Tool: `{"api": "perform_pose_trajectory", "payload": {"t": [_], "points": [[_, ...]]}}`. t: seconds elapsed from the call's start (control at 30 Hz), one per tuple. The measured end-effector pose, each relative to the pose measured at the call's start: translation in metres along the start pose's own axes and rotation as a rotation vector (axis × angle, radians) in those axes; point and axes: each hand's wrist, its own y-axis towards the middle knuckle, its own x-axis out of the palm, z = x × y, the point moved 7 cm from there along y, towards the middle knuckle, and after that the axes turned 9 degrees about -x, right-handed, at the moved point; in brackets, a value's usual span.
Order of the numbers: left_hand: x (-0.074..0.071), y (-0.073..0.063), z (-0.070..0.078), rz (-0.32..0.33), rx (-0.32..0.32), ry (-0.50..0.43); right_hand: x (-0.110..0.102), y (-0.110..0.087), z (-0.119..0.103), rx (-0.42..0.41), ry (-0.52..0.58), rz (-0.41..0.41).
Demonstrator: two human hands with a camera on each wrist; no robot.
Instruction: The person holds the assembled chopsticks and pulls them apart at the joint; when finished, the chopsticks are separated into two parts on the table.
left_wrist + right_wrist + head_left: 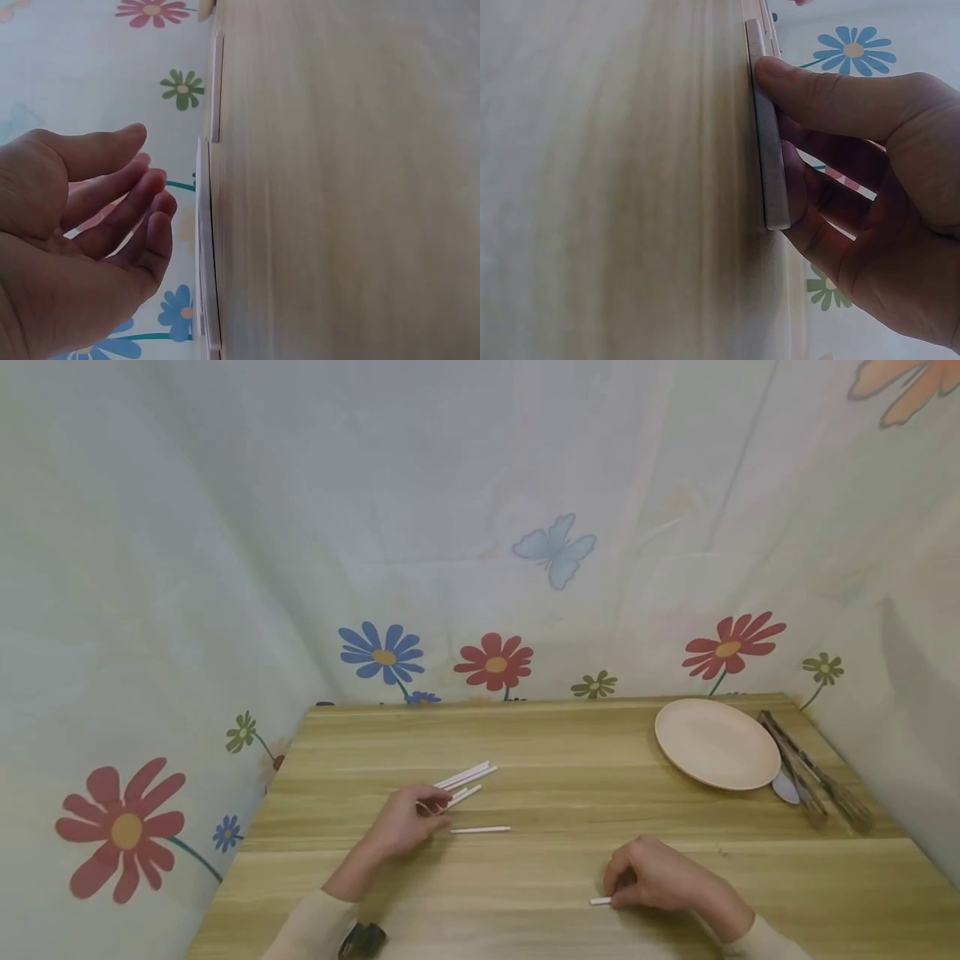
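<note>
My right hand (657, 875) is low over the near right part of the table, pinching a slim white stick (771, 161) between thumb and fingers. The stick lies along the wooden surface, and in the head view only its left end pokes out from the fingertips. My left hand (405, 821) hovers beside several white sticks (467, 776), its fingers loosely bent with nothing between them in the left wrist view. Those sticks lie slanted close together, partly covered by the fingers. A single white stick (482, 829) lies apart, just right of the left thumb.
A round beige plate (716, 743) sits at the back right of the wooden table (555, 743). Beside it lie a spoon (785, 787) and dark-handled utensils (817, 768). A flower-printed curtain (450, 527) hangs behind and along the sides.
</note>
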Motion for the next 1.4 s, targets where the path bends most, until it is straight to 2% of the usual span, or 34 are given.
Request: {"api": "perform_pose_trajectory", "payload": {"t": [0.27, 0.47, 0.7, 1.0, 1.4], "points": [[-0.013, -0.006, -0.016, 0.058, -0.076, 0.065, -0.001, 0.0, 0.0, 0.018, 0.009, -0.012], [-0.02, -0.009, -0.022, 0.07, -0.11, 0.102, -0.001, 0.0, -0.001, 0.01, 0.016, -0.007], [-0.022, -0.01, -0.03, 0.052, -0.109, 0.153, -0.003, 0.001, -0.003, -0.027, -0.005, 0.006], [-0.022, -0.011, -0.039, 0.027, -0.099, 0.155, -0.001, 0.0, -0.003, -0.04, 0.0, 0.001], [-0.021, -0.01, -0.041, 0.017, -0.085, 0.18, 0.0, 0.001, -0.001, -0.036, -0.003, 0.0]]}}
